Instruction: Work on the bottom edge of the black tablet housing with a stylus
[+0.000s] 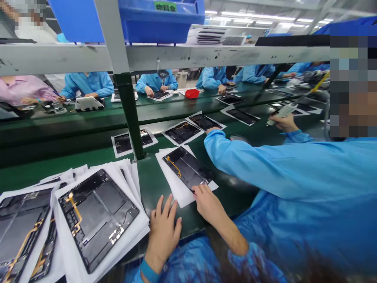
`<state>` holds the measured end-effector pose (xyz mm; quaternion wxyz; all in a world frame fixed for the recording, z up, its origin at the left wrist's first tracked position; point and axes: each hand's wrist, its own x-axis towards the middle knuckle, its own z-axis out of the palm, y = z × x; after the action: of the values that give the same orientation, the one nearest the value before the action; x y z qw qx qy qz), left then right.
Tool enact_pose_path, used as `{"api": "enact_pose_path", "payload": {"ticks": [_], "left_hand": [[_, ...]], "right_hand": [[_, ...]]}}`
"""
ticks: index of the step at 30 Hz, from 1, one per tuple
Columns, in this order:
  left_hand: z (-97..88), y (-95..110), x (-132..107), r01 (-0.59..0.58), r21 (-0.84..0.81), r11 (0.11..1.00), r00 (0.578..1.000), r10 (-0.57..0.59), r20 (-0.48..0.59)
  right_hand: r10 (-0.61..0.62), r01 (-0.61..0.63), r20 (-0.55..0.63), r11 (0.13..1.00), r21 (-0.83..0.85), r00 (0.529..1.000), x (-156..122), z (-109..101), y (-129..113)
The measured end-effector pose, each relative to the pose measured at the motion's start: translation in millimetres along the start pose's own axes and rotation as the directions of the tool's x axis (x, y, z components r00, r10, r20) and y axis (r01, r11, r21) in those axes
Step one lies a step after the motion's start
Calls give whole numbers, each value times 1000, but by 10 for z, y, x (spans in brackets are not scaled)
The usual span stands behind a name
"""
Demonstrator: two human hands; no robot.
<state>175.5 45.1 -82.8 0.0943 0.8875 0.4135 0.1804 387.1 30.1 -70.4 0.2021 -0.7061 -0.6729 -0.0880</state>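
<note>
My left hand (163, 228) rests on the green bench, palm down with its fingers apart and nothing in it; a blue band circles its wrist. My right hand (209, 204) has its fingers closed on the near corner of a black tablet housing (188, 167). That housing carries an orange flex cable and lies at an angle over white paper sheets (176, 192). To the left of my left hand, another tablet housing (98, 216) tops a stack of paper sheets, its orange cable and small metal parts facing up.
A co-worker's blue sleeve (265, 161) reaches across from the right; that person's far hand holds a pale tool (282, 114). A dark green post (129, 114) rises from the bench. Several housings on paper (182, 131) lie beyond. Blue bins (156, 23) sit on the shelf overhead.
</note>
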Motion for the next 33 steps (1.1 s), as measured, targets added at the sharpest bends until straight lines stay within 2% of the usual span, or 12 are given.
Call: {"api": "enact_pose_path", "payload": {"ticks": [3,8,13,15,19,22,26,33], "left_hand": [[21,-30,-33,9,-49,999,999,-11,-32],[46,-73,-68,36,-142,989,998,-42,-44],[47,-142,-74,14,-175,984,999,-20,-31],[53,-162,-70,5,-171,985,1000,-10,-27],[80,-178,-51,-3,-158,987,1000,-1,-25],[105,-182,-39,-13,-159,987,999,7,-35],[148,-197,-39,-14,-170,985,999,5,-54],[183,-193,-62,-11,-218,976,998,-3,-67]], "right_hand": [[-49,51,31,998,-40,998,67,-14,-71],[-113,117,92,992,-44,989,137,20,-352],[-89,78,118,993,92,989,150,-25,-528],[-71,61,108,994,87,992,110,-38,-537],[-20,23,41,997,-76,999,0,5,-498],[-10,6,-28,992,-129,1000,-42,46,-455],[-95,91,-58,993,-70,994,-50,55,-429],[-178,179,-20,983,52,984,-95,29,-313]]}}
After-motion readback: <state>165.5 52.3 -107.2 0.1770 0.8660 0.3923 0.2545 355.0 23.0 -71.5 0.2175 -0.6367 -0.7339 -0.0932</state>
